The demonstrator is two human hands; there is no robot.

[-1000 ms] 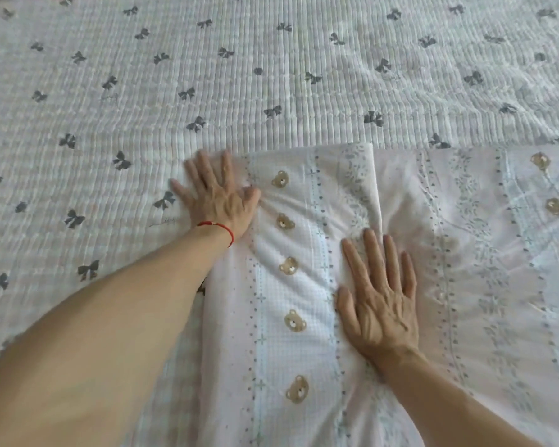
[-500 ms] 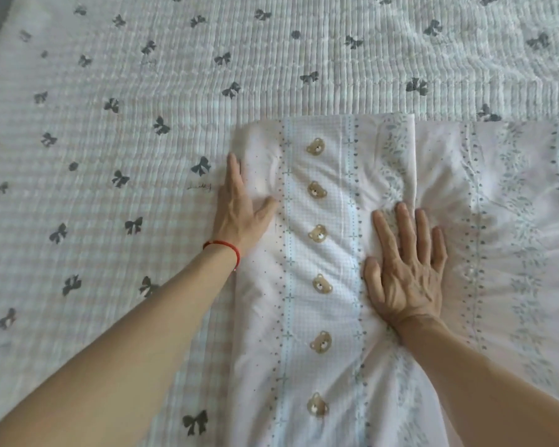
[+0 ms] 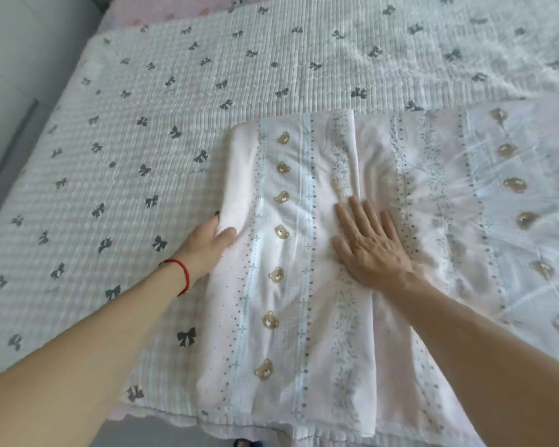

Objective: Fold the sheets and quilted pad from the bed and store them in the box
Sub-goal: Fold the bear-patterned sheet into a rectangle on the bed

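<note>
A pale pink sheet printed with small bears and leafy stripes lies partly folded on the bed, its folded part a thick strip on the left. Beneath it spreads the white quilted pad with dark bow prints. My left hand grips the folded strip's left edge, thumb on top and fingers hidden under the fabric. My right hand presses flat on the sheet, fingers straight, just right of the folded strip. No box is in view.
The unfolded part of the sheet spreads to the right edge of the view. A grey floor shows past the bed's left side. The bed's near edge runs along the bottom.
My left hand slid back along the fold's left edge and now curls around it instead of lying flat. My right hand stays pressed on the sheet. The view pulled back.
</note>
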